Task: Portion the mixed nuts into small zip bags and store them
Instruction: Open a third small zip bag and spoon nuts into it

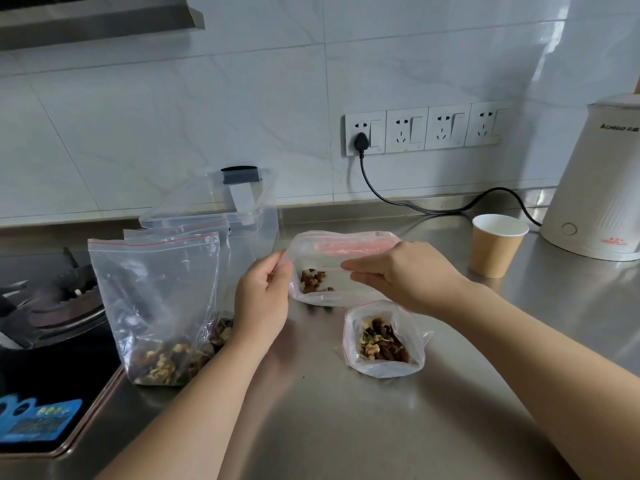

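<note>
The left hand [264, 295] pinches the left edge of a small zip bag [332, 268] between thumb and curled fingers; the right hand [398, 277] grips the same bag's near rim, fingers folded over the plastic. The bag is held just above the steel counter [346, 427], mouth open, with a few mixed nuts [312, 280] in its lower left corner. Just beside it, nearer the viewer, a second small bag [382, 341] stands open on the counter, holding nuts. To the left, a large zip bag [156, 306] stands upright with nuts at its bottom, in front of a clear lidded container [242, 216]. Left again, the counter ends at a gas hob [52, 306]. To the right stand a paper cup [497, 245] and a white kettle [599, 188], its cord running to wall sockets [422, 129] on the tiled backsplash. Bare steel spreads in the foreground between the forearms.
</note>
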